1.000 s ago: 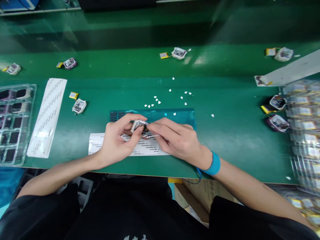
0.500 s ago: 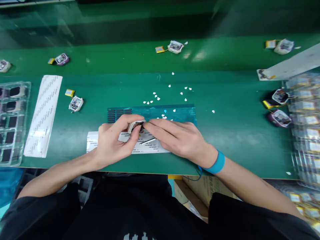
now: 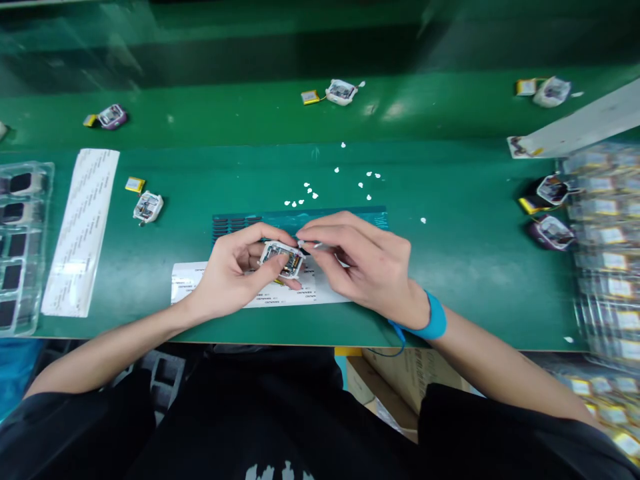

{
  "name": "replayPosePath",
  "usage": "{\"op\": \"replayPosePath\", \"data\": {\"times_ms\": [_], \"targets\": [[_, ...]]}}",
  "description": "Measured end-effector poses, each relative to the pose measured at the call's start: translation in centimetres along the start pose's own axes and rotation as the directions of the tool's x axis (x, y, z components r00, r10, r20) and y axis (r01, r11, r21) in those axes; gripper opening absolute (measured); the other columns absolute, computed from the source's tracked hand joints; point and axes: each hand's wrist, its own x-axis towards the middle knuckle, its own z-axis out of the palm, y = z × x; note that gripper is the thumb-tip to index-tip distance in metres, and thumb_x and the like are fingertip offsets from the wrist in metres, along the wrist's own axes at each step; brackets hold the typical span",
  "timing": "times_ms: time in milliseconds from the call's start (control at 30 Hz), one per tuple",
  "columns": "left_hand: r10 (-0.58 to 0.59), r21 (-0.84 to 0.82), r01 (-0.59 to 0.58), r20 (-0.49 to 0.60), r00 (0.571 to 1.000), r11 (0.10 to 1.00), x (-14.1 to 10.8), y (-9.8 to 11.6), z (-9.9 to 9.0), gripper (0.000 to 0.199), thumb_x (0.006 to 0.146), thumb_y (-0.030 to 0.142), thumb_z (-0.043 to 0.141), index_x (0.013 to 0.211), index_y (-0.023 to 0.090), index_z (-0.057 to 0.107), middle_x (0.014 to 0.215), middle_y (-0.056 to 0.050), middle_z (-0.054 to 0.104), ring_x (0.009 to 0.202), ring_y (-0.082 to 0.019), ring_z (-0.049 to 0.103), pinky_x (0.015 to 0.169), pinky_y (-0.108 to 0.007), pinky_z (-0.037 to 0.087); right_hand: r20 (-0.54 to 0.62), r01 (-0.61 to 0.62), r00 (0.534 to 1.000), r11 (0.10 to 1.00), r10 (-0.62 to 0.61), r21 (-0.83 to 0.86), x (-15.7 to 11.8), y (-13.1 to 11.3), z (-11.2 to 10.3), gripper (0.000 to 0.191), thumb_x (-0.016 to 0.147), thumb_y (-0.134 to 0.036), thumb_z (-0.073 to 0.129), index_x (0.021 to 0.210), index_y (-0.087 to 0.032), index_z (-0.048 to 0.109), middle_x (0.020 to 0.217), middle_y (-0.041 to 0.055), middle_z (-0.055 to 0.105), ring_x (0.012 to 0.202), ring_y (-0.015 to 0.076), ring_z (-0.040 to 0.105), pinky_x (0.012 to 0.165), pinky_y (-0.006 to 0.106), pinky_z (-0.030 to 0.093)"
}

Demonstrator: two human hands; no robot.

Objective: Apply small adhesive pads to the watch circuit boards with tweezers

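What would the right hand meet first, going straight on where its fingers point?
The right hand would likely meet the left hand or the open white case it holds; depth is unclear.

On my feed I'm looking down on a black top (image 3: 260, 407), its wide short sleeves ending around the elbows, with a pale grey-white print (image 3: 280, 472), cut off by the view, on the front. I see a smooth, bright blue band (image 3: 434, 317) around the right wrist, with a thin blue cord (image 3: 401, 339) curving from it past the worktop's (image 3: 480, 287) near edge; the left hand (image 3: 227, 273) and right hand (image 3: 375, 267) are bare.
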Motion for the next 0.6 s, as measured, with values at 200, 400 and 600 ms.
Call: {"op": "replayPosePath", "data": {"times_ms": [200,400,600], "targets": [[0.045,-0.011,-0.045,-0.005,0.999,0.999,-0.1,-0.1,-0.3,0.01,0.091,0.014,0.066,0.101,0.015,0.066,0.079,-0.002,0.077,0.062,-0.018,0.077,0.059,-0.023,0.065,0.01,-0.026,1.0,0.999,0.026,-0.023,0.0,0.0,-0.1,0.024,0.09,-0.005,0.059,0.107,-0.021,0.067,0.096,0.0007,0.078,0.077,0.0112,0.073,0.063,0.021,0.057],[0.038,0.053,-0.037,-0.006,0.999,0.998,-0.2,-0.3,-0.4,0.014,0.092,0.025,0.068,0.102,0.016,0.067,0.076,-0.002,0.075,0.062,-0.02,0.077,0.059,-0.025,0.065,0.062,0.127,0.991,0.959,-0.115,-0.252,-0.9,0.4,0.0,0.035,0.089,-0.002,0.054,0.116,-0.022,0.066,0.101,-0.0001,0.079,0.079,0.0119,0.075,0.065,0.02,0.061],[-0.043,0.018,0.044,-0.047,0.998,0.999,-0.1,0.0,-0.4,0.016,0.091,0.025,0.07,0.103,0.016,0.064,0.083,-0.005,0.077,0.062,-0.022,0.077,0.054,-0.029,0.066,0.087,0.023,0.996,0.855,0.026,-0.518,-0.3,2.1,-0.6,0.049,0.092,-0.001,0.044,0.135,-0.019,0.058,0.125,0.0091,0.072,0.097,0.0203,0.075,0.067,0.025,0.063]]}}
